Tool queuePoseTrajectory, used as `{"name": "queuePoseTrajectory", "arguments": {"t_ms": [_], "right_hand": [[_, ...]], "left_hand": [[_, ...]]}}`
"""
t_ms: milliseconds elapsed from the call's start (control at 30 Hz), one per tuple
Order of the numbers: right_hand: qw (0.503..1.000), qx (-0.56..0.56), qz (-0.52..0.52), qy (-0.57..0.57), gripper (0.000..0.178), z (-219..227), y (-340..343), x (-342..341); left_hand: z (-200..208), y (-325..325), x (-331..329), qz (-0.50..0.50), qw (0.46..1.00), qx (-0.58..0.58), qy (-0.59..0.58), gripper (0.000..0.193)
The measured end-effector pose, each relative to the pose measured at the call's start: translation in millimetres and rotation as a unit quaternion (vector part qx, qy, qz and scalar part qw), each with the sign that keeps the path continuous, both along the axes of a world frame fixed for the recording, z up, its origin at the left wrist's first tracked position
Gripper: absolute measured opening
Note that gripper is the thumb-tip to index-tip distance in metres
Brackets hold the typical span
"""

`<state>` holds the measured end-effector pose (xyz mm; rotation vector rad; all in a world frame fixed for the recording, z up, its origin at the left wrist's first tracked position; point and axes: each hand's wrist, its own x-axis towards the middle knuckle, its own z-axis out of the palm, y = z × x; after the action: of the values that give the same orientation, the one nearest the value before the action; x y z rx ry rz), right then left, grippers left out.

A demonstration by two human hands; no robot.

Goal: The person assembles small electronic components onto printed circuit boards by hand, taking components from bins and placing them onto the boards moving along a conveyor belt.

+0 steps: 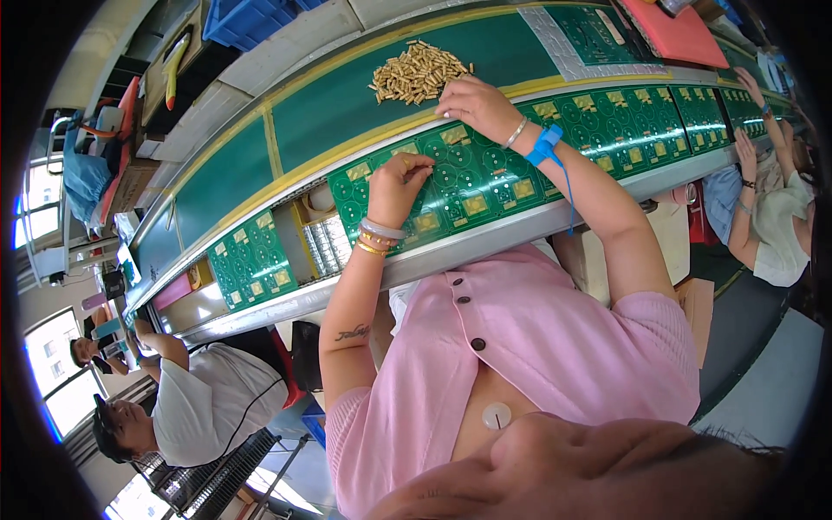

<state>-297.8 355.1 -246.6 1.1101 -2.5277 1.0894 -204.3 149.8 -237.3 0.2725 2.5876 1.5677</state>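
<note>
Reaching toward the far side of the belt, the right hand (478, 104) rests its fingertips at the near right edge of a heap of small brass-coloured parts (419, 73) lying on the green conveyor belt (329, 108); the fingers are curled down and close together, and whether they grip one of the parts cannot be told. A thin bracelet and a blue wrist strap (545, 144) with a trailing blue cord circle that wrist. The left hand (396, 184) hovers over the green circuit board panel (485, 178) that lies on the near rail in front of the person, its fingertips pinched narrowly together just above the board; anything held between them is too small to make out. Pale and gold bangles (379, 237) sit on the left wrist. Another green circuit board panel (251, 260) lies further left on the same rail, past a gap holding a tray of shiny metal pieces (327, 244), and more panels run on to the right. A red flat pad (676, 33) lies at the far right of the line. Seated at the left is a co-worker in a white top (208, 399), and a second person's arms (767, 208) reach to the line at the right edge.
</note>
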Motion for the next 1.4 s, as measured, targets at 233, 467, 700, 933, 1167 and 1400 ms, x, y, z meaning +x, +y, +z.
{"name": "queuePoseTrajectory", "arguments": {"t_ms": [233, 467, 700, 933, 1167, 1400], "right_hand": [[0.987, 0.138, -0.021, 0.084, 0.025, -2, 7, 52], [0.993, 0.083, -0.016, 0.087, 0.029, -4, 7, 36], [0.984, 0.103, -0.039, 0.137, 0.012, -8, -9, -24], [0.968, 0.165, -0.050, 0.184, 0.006, -5, -11, -15], [0.995, 0.056, -0.047, 0.064, 0.009, 4, -9, 4], [0.999, 0.012, -0.047, -0.002, 0.010, -4, -6, 10]], "left_hand": [[3, -1, 8, 0.047, 0.999, -0.007, -0.020, 0.015], [8, 2, 5, 0.052, 0.992, -0.109, 0.039, 0.016], [8, 11, 5, 0.028, 0.985, -0.130, 0.113, 0.013], [0, 11, 10, 0.006, 0.985, -0.134, 0.110, 0.013], [3, 13, 17, 0.010, 0.988, -0.119, 0.096, 0.013], [8, 17, 20, -0.010, 0.981, -0.134, 0.138, 0.013]]}}
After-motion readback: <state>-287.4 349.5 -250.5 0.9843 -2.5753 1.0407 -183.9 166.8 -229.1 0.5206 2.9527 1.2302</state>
